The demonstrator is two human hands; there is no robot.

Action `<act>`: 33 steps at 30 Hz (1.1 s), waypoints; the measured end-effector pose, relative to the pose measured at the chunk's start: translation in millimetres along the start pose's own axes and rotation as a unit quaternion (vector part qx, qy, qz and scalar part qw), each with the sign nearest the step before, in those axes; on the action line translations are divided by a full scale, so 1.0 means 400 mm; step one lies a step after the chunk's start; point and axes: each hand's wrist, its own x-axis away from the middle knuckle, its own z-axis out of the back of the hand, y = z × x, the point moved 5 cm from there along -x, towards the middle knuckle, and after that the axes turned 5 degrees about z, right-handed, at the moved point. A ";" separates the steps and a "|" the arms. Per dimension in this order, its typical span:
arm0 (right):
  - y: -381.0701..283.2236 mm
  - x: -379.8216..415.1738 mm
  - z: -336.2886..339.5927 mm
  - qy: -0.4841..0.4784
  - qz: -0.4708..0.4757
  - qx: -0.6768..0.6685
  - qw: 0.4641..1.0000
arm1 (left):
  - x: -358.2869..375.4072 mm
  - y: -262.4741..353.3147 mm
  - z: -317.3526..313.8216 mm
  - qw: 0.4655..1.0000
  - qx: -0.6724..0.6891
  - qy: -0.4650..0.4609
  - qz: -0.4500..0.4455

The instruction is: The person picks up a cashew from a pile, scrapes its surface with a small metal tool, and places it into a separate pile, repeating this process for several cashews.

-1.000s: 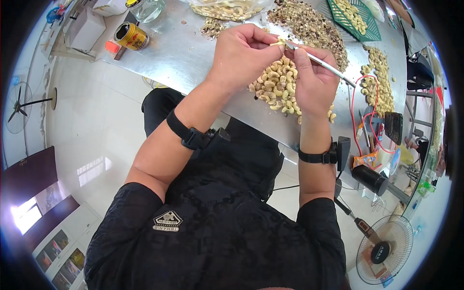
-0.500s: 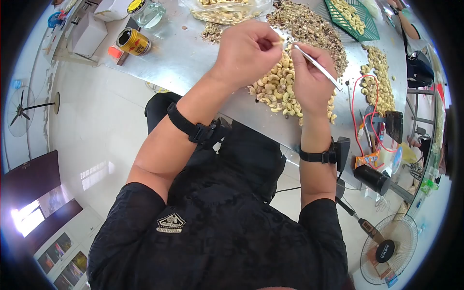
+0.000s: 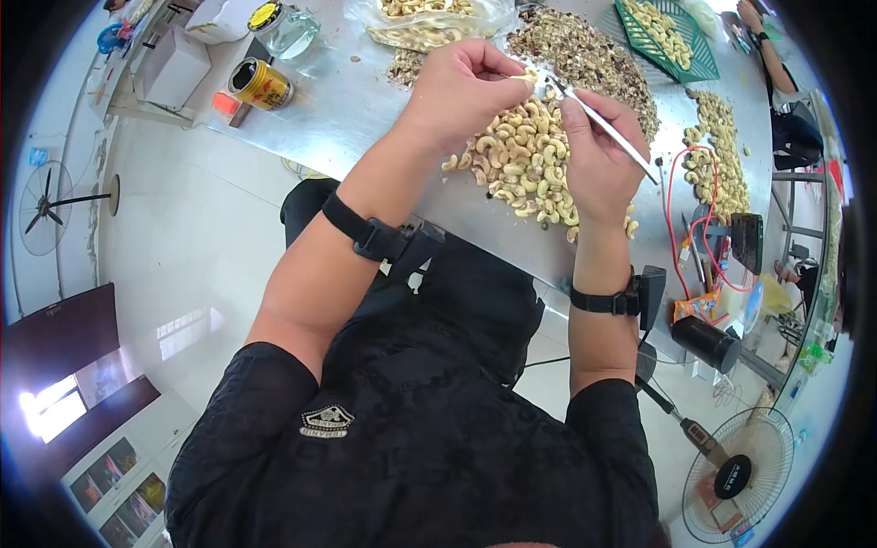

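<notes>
Between the thumb and fingers of my left hand (image 3: 468, 96) is a pale cashew (image 3: 527, 76), pinched above the table. My right hand (image 3: 603, 160) is closed around a slim white tool (image 3: 610, 131), held slanted like a pen. Its dark, narrow tip points at the cashew, close to my left fingertips. Under and between both hands lies a heap of whole cashews (image 3: 525, 164) on the metal table (image 3: 343, 114). Just beyond my hands spreads a larger pile of brown skins and broken bits (image 3: 585, 50).
Cashews fill a clear plastic bag (image 3: 429, 35) and a green basket (image 3: 681, 66). More cashews (image 3: 717, 164) lie at the right, by a red cable (image 3: 670, 210). A yellow can (image 3: 265, 87) and a glass jar (image 3: 290, 38) stand at left. Another person's arm (image 3: 772, 59) reaches in at the far right.
My left fingers have shifted slightly, and the cashew shows more clearly between them. The white tool has tilted and its rear end sits lower to the right. More of the cashew heap shows.
</notes>
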 end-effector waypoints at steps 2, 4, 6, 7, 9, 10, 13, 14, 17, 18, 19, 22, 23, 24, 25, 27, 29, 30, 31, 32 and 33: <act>0.000 0.002 -0.004 -0.013 0.006 -0.009 1.000 | 0.007 0.002 -0.006 1.000 0.021 -0.016 0.004; -0.005 0.005 -0.010 -0.027 0.018 -0.021 0.999 | 0.015 0.003 -0.009 0.999 0.034 -0.025 0.008; -0.006 0.007 -0.014 -0.039 0.020 -0.032 0.999 | 0.017 0.005 -0.012 0.999 0.039 -0.029 0.008; -0.002 0.008 -0.015 -0.044 0.015 -0.037 0.998 | 0.018 0.006 -0.012 0.999 0.034 -0.029 0.010; 0.000 0.010 -0.017 -0.050 0.010 -0.041 0.998 | 0.023 0.007 -0.012 0.999 0.025 -0.030 0.017; 0.001 0.011 -0.018 -0.050 0.012 -0.040 0.998 | 0.023 0.008 -0.012 0.999 0.025 -0.030 0.013; 0.001 0.012 -0.019 -0.053 0.021 -0.035 0.998 | 0.024 0.007 -0.011 0.999 0.017 -0.032 0.001; 0.000 0.012 -0.019 -0.053 0.025 -0.033 0.998 | 0.023 0.006 -0.011 0.999 0.010 -0.035 -0.002; -0.001 0.010 -0.024 -0.050 0.050 -0.047 0.996 | 0.024 0.008 -0.012 0.999 0.008 -0.046 -0.018; 0.000 0.011 -0.023 -0.053 0.037 -0.045 0.997 | 0.026 0.009 -0.013 0.998 0.011 -0.050 -0.025; -0.003 0.012 -0.021 -0.056 0.025 -0.044 0.997 | 0.025 0.010 -0.012 0.998 0.012 -0.049 -0.031; 0.001 0.011 -0.020 -0.047 -0.057 -0.092 0.993 | 0.027 0.009 -0.013 0.998 -0.001 -0.033 -0.046; 0.005 0.013 -0.020 -0.040 -0.092 -0.117 0.988 | 0.028 0.011 -0.016 0.998 -0.017 -0.019 -0.048; 0.005 0.013 -0.020 -0.030 -0.093 -0.136 0.986 | 0.028 0.013 -0.017 0.998 -0.032 -0.006 -0.051; 0.007 0.012 -0.023 -0.021 -0.092 -0.156 0.983 | 0.026 0.010 -0.018 0.998 -0.036 -0.003 -0.045; 0.009 0.010 -0.022 -0.007 -0.088 -0.163 0.983 | 0.023 0.004 -0.018 0.998 -0.044 0.004 -0.034; 0.011 0.009 -0.018 0.003 -0.081 -0.137 0.987 | 0.025 0.006 -0.020 0.999 -0.031 0.012 -0.034; 0.013 0.009 -0.017 -0.005 -0.070 -0.117 0.991 | 0.026 0.009 -0.021 0.999 -0.026 0.016 -0.034; 0.015 0.009 -0.015 -0.013 -0.059 -0.098 0.993 | 0.027 0.012 -0.023 0.999 -0.021 0.015 -0.036; 0.016 0.009 -0.015 -0.022 -0.048 -0.079 0.995 | 0.028 0.015 -0.025 0.999 -0.017 0.014 -0.038; 0.013 0.010 -0.015 -0.023 -0.038 -0.071 0.996 | 0.028 0.017 -0.026 0.999 -0.013 0.013 -0.040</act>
